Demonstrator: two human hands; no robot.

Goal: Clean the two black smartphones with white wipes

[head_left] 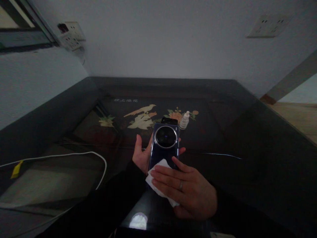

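A dark blue smartphone (164, 152) lies back side up across my left hand (141, 158), its large round camera ring facing me. My left hand's thumb sticks out to the left, and its fingertips show past the phone's right edge. My right hand (190, 188), with a ring on one finger, presses a folded white tissue (158, 189) flat on the lower part of the phone's back. A small white dropper bottle (184, 120) stands just beyond the phone, to the right. Right behind the phone's top edge is a black flat object (169, 121), mostly hidden.
The glossy dark tabletop (208, 178) bears a bird-and-flower picture (142, 119). On the left runs a white cable (69, 154) with a yellow tag (17, 169). A round whitish patch (138, 220), perhaps a reflection, shows near the front. Wall sockets (268, 26) are at the back.
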